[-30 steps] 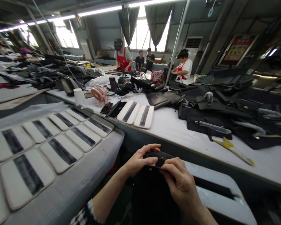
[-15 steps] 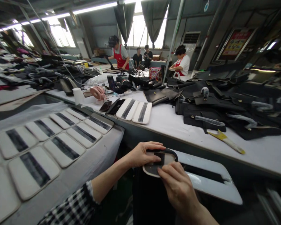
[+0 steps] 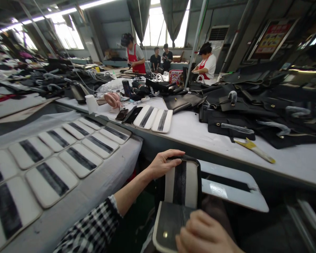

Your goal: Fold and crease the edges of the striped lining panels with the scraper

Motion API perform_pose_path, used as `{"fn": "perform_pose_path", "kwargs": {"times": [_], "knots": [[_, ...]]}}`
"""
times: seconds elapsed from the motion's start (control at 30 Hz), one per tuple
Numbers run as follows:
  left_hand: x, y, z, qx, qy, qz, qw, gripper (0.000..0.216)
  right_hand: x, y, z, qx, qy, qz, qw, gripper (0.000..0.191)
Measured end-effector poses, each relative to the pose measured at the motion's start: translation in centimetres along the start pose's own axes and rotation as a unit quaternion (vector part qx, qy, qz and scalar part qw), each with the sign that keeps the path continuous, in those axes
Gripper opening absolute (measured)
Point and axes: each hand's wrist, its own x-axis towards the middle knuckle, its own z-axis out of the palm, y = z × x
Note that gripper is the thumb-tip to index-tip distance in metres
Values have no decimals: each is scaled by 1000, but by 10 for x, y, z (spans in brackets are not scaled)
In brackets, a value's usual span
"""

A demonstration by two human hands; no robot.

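Upright in front of me stands a black bag piece (image 3: 199, 182), with a white panel (image 3: 191, 179) on it that carries a dark stripe down its middle. My left hand (image 3: 164, 163) clasps the top edge, its thumb across the panel and its fingers over the rim. Lower down, a dark grey flap (image 3: 171, 219) with a pale edge and a small shiny spot hangs folded over the panel's bottom. My right hand (image 3: 204, 233), slightly blurred, is closed on the flap's right side. Its fingertips are partly hidden.
Rows of white striped panels (image 3: 80, 161) lie on the left table. Across from me, the white worktable (image 3: 184, 130) bears a pair of such panels (image 3: 152, 119), a yellow-handled brush (image 3: 255, 151), black bags (image 3: 229, 123), a pink fan (image 3: 112, 99) and a white cup (image 3: 91, 104). A white slotted board (image 3: 234, 200) juts out rightward. Co-workers stand behind.
My right hand has moved down with the flap, baring the white striped panel. My left hand has shifted slightly up to the top edge. The view has turned a little left.
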Motion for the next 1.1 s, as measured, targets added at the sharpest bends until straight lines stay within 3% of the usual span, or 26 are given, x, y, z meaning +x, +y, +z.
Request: {"fn": "perform_pose_path", "kwargs": {"times": [0.07, 0.13, 0.2, 0.3, 0.47, 0.67, 0.9, 1.1], "knots": [[-5, 4, 6, -65, 25, -10, 998, 42, 21, 25, -17, 2, -11, 48, 999, 15], [-11, 4, 12, -159, 68, -33, 984, 53, 36, 50, -24, 17, 24, 120, 992, 14], [-19, 1, 15, -239, 92, -61, 965, 66, 43, 72, -22, 42, 74, 182, 980, 11], [-31, -5, 18, -293, 77, -73, 950, 76, 43, 91, -9, 61, 106, 234, 964, 10], [-55, -17, 28, -225, 107, -14, 968, 74, 40, 102, 3, 77, 113, 273, 952, 9], [-76, -30, 50, -167, 227, -86, 956, 65, 40, 114, 10, 104, 133, 330, 929, 8], [-71, -21, 55, -117, 282, -111, 946, 49, 37, 119, 15, 95, 151, 370, 912, 9], [-67, -24, 57, -111, 289, -118, 943, 45, 36, 120, 16, 102, 158, 373, 909, 10]]}}
